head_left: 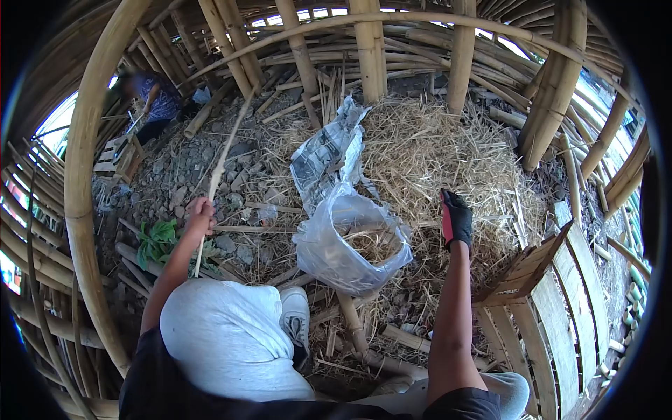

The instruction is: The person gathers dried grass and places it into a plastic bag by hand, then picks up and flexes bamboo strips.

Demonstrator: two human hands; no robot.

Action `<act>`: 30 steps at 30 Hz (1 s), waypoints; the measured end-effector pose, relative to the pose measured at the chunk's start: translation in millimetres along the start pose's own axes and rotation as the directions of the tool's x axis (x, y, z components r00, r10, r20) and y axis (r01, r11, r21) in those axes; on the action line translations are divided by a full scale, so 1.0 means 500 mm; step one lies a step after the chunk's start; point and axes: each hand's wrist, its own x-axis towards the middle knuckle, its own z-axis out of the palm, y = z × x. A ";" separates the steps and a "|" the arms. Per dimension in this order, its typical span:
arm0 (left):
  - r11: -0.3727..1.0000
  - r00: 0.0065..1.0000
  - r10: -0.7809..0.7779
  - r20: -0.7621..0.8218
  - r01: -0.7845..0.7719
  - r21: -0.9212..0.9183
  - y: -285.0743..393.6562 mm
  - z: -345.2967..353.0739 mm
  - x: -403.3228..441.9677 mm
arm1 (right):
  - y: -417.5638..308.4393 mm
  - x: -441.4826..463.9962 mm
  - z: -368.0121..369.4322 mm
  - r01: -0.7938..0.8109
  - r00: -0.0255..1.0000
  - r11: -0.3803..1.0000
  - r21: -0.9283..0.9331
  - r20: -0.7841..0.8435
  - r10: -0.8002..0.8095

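My left hand [201,215] is closed around a long, thin pale stick [222,157], which slants up and away past the stony ground. My right hand [457,218], in a black and pink glove, hangs over loose straw [427,150]. Its fingers point away from me and are mostly hidden. Between my hands stands a clear plastic bag [329,248], its mouth wide and some straw inside. Crumpled newspaper [327,157] lies just beyond the bag.
A slatted wooden crate [560,301] stands at the right. Bamboo poles [369,52] surround the space, with one curved pole [82,182] close at left. A green leafy plant [157,241] grows near my left arm. Another person [155,98] sits at the far left beside a small crate [117,157].
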 end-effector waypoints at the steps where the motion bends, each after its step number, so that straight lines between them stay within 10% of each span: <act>1: 1.000 0.999 -0.019 0.043 0.019 -0.002 0.000 0.028 -0.002 | -0.007 -0.004 0.000 -0.018 1.000 1.000 0.026 0.001 0.018; 10: 0.987 0.970 -0.003 0.244 0.042 -0.153 0.081 0.263 -0.085 | -0.005 -0.029 0.009 -0.076 0.993 0.988 0.133 -0.082 0.087; 16: 0.926 0.911 0.318 0.263 -0.358 0.118 0.208 0.362 0.238 | -0.026 -0.051 -0.010 -0.189 0.981 0.981 0.053 -0.028 0.190; 18: 0.867 0.872 0.482 -0.084 -0.461 0.190 0.321 0.404 0.356 | -0.011 -0.061 0.001 -0.162 0.986 0.986 0.029 -0.028 0.163; 20: 0.919 0.923 0.377 -0.070 -0.364 0.148 0.359 0.396 0.446 | 0.005 -0.056 0.005 -0.087 0.996 0.996 -0.032 -0.040 0.085; 25: 0.752 0.796 0.516 0.316 -0.597 0.279 0.194 0.465 0.291 | -0.053 -0.061 -0.027 -0.169 0.986 0.986 -0.018 -0.002 0.169; 30: 0.825 0.758 0.188 0.625 -0.467 0.318 0.058 0.460 0.120 | 0.000 -0.041 -0.011 -0.095 0.995 0.994 -0.054 -0.027 0.093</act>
